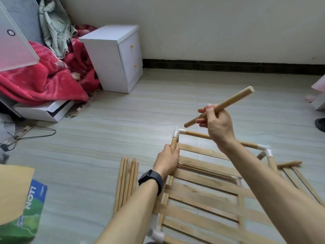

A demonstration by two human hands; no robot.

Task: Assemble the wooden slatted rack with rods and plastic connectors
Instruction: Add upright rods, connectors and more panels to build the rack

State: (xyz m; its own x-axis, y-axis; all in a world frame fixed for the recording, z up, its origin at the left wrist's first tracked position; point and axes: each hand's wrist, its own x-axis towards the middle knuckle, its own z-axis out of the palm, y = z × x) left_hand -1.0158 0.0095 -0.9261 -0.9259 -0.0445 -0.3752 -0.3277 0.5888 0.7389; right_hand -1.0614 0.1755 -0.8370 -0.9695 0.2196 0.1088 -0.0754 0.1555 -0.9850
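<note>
At corner, connector [178, 133] holds rods [197, 134]; right hand [218, 125] grips spare rod [233, 99].

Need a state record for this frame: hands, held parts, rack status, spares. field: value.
left hand: grips upright rod just below corner connector
right hand: holds loose rod, tilted, in the air above top rod
slatted rack: partly built; top rod runs from corner connector to far connector
spare rods: bundled on floor, on the rack's left
</note>
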